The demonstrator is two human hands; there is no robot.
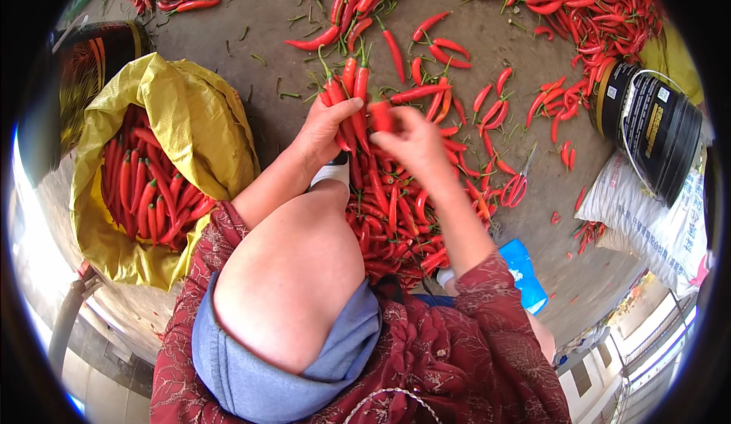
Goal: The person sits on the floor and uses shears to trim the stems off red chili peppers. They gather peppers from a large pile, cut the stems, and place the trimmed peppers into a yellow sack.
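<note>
A bunch of red chili peppers [361,84] with green stems pointing away from me is gripped in my left hand [326,124], thumb across them. Just right of it, my right hand [412,138] is blurred and pinches a red chili pepper [381,115] between thumb and fingers. Below both hands, a heap of red chili peppers [394,213] lies on the floor between my legs. To the left stands an open yellow woven sack [214,121], its top rolled outward, with red chili peppers [143,195] inside.
Loose chilies [440,53] and bits of green stem are scattered over the concrete floor [548,195]. Red-handled scissors [515,189] lie at the right. A larger chili pile [599,18] is at the upper right, near a black bucket [654,130] and a white printed sack [634,213]. Another dark bucket [97,58] stands left.
</note>
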